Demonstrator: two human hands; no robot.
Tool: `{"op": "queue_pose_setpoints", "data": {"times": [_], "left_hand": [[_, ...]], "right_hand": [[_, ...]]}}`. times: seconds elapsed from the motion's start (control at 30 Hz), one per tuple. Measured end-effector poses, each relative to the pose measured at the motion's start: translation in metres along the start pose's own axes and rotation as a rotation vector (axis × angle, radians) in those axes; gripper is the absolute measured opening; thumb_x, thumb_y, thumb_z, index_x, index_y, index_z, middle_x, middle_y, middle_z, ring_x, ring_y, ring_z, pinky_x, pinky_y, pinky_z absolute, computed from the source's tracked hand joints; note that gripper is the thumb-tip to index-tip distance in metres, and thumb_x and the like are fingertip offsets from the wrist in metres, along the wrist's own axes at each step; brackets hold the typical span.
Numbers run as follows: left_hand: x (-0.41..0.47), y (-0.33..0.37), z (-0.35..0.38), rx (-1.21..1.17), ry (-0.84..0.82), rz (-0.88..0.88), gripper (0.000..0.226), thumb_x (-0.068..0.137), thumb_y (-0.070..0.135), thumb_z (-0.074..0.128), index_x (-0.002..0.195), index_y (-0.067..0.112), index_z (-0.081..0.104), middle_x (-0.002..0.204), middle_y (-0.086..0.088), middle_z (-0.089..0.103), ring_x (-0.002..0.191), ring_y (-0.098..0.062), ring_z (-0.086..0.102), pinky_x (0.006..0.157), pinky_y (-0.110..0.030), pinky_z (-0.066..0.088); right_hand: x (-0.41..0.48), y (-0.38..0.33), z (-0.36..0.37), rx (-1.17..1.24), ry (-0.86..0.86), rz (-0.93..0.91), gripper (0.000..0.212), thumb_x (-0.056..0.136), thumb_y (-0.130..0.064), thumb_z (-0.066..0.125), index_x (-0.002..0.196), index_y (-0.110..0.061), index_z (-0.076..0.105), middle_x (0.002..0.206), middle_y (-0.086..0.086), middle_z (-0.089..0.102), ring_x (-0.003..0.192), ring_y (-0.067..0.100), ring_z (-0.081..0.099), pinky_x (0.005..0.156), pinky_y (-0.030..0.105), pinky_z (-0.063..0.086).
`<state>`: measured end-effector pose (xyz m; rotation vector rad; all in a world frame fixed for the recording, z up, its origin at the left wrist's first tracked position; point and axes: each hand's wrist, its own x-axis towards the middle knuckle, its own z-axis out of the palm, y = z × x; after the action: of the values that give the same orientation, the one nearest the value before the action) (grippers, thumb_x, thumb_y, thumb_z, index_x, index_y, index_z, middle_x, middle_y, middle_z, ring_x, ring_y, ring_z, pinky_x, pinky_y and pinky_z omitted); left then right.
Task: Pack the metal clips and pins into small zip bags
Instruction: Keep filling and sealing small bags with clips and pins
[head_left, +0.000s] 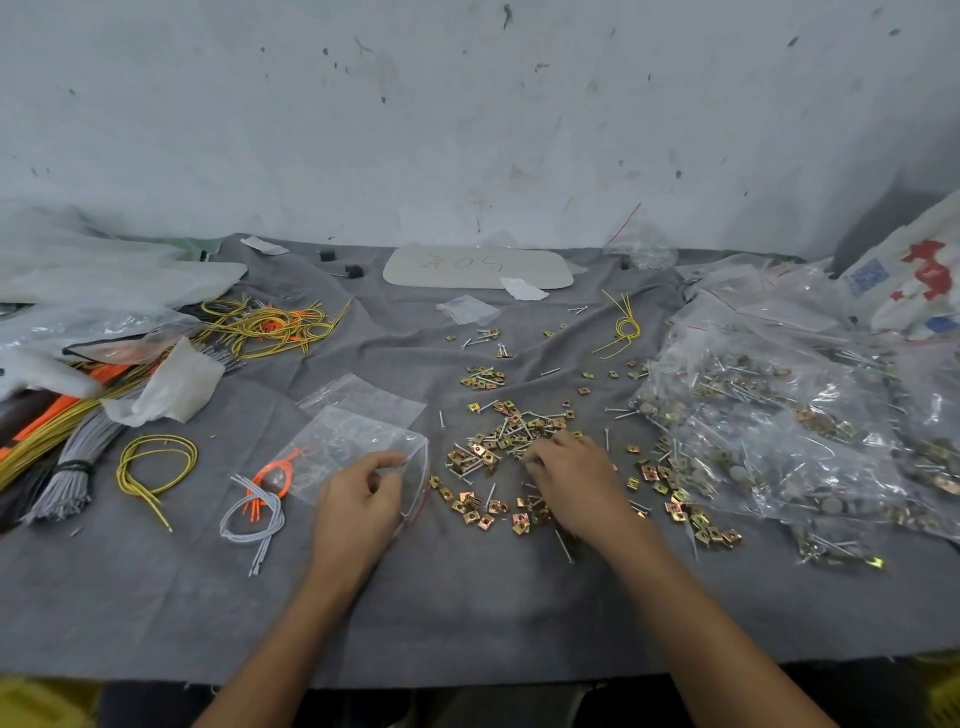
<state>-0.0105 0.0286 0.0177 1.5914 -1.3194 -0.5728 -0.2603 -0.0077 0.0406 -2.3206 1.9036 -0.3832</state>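
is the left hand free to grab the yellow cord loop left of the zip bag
Probably not as is: the left hand pinches the zip bag by its mouth and must let go first. The yellow cord loop lies uncovered to its left.

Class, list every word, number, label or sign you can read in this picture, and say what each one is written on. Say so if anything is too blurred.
"205", or something close to it: faint handwriting on the pale board at the back; uncertain.
Unreadable: red print and a blue square patch on the white sack at far right, too blurred.
None: the zip bag shows no print.
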Motion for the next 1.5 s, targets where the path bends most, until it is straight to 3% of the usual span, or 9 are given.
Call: {"op": "queue_pose_setpoints", "data": {"times": [0.3, 0.5, 0.63, 0.73, 0.87, 1.07, 1.2, 1.37, 1.5], "left_hand": [[-0.001, 0.001, -0.001, -0.016, -0.002, 0.004, 0.030, 0.079, 0.034, 0.050, 0.098, 0.032, 0.074, 0.064, -0.006, 0.067, 0.056, -0.020, 0.060, 0.064, -0.043, 0.054], [-0.001, 0.003, -0.001, -0.017, -0.006, -0.007, 0.037, 0.079, 0.035, 0.050, 0.103, 0.025, 0.076, 0.068, -0.006, 0.070, 0.061, -0.024, 0.064, 0.065, -0.042, 0.055], [-0.002, 0.005, -0.002, -0.016, -0.006, -0.006, 0.034, 0.079, 0.034, 0.050, 0.100, 0.028, 0.075, 0.070, -0.007, 0.070, 0.063, -0.026, 0.065, 0.067, -0.045, 0.056], [-0.004, 0.007, -0.002, -0.013, -0.004, -0.003, 0.032, 0.079, 0.034, 0.050, 0.099, 0.030, 0.075, 0.071, -0.007, 0.071, 0.062, -0.026, 0.065, 0.066, -0.046, 0.056], [-0.004, 0.008, -0.003, -0.021, -0.003, -0.018, 0.033, 0.079, 0.034, 0.050, 0.101, 0.028, 0.075, 0.068, -0.007, 0.070, 0.062, -0.026, 0.066, 0.067, -0.047, 0.056], [-0.005, 0.010, -0.004, -0.037, -0.009, -0.010, 0.037, 0.077, 0.032, 0.049, 0.102, 0.024, 0.075, 0.065, -0.004, 0.069, 0.061, -0.025, 0.066, 0.068, -0.047, 0.057], [-0.004, 0.006, -0.003, -0.056, -0.027, -0.004, 0.032, 0.077, 0.028, 0.050, 0.098, 0.026, 0.074, 0.071, 0.000, 0.073, 0.063, -0.014, 0.068, 0.068, -0.044, 0.058], [-0.003, 0.001, -0.003, -0.059, -0.044, -0.001, 0.032, 0.079, 0.027, 0.053, 0.102, 0.023, 0.075, 0.083, 0.003, 0.077, 0.079, -0.020, 0.072, 0.075, -0.051, 0.058], [-0.003, 0.002, -0.003, -0.037, -0.047, 0.030, 0.031, 0.079, 0.027, 0.052, 0.100, 0.025, 0.076, 0.083, 0.008, 0.077, 0.082, -0.013, 0.072, 0.080, -0.048, 0.058]], "right_hand": [[0.010, 0.007, -0.005, 0.125, 0.174, 0.161, 0.021, 0.105, -0.028, 0.039, 0.105, -0.021, 0.059, 0.107, 0.000, 0.059, 0.101, 0.023, 0.051, 0.086, 0.038, 0.043], [0.009, -0.026, 0.002, 0.198, 0.009, -0.020, 0.018, 0.106, -0.030, 0.038, 0.101, -0.026, 0.055, 0.091, -0.005, 0.062, 0.087, 0.019, 0.057, 0.083, 0.039, 0.043], [-0.003, -0.037, 0.010, 0.266, 0.044, -0.092, 0.017, 0.105, -0.029, 0.041, 0.098, -0.024, 0.056, 0.087, -0.010, 0.059, 0.086, 0.014, 0.054, 0.082, 0.036, 0.039], [-0.015, -0.040, 0.015, 0.214, 0.165, -0.117, 0.019, 0.105, -0.030, 0.041, 0.103, -0.024, 0.059, 0.104, -0.010, 0.059, 0.103, 0.013, 0.049, 0.095, 0.035, 0.038], [-0.030, -0.060, 0.021, 0.376, 0.299, -0.131, 0.018, 0.102, -0.028, 0.050, 0.111, -0.024, 0.065, 0.110, -0.004, 0.060, 0.104, 0.016, 0.048, 0.090, 0.032, 0.042], [-0.032, -0.099, 0.034, 0.601, 0.262, -0.165, 0.015, 0.097, -0.022, 0.058, 0.106, -0.019, 0.070, 0.101, -0.002, 0.068, 0.096, 0.018, 0.058, 0.086, 0.036, 0.047], [-0.025, -0.118, 0.037, 0.659, 0.237, -0.129, 0.013, 0.092, -0.021, 0.060, 0.103, -0.021, 0.068, 0.097, -0.002, 0.072, 0.093, 0.019, 0.062, 0.081, 0.038, 0.049], [-0.027, -0.130, 0.048, 0.515, 0.218, -0.130, 0.015, 0.097, -0.023, 0.053, 0.110, -0.019, 0.058, 0.100, 0.007, 0.067, 0.096, 0.027, 0.057, 0.079, 0.039, 0.042], [-0.029, -0.130, 0.047, 0.465, 0.236, -0.144, 0.016, 0.097, -0.019, 0.051, 0.111, -0.015, 0.057, 0.101, 0.009, 0.066, 0.095, 0.027, 0.055, 0.078, 0.039, 0.042]]}}
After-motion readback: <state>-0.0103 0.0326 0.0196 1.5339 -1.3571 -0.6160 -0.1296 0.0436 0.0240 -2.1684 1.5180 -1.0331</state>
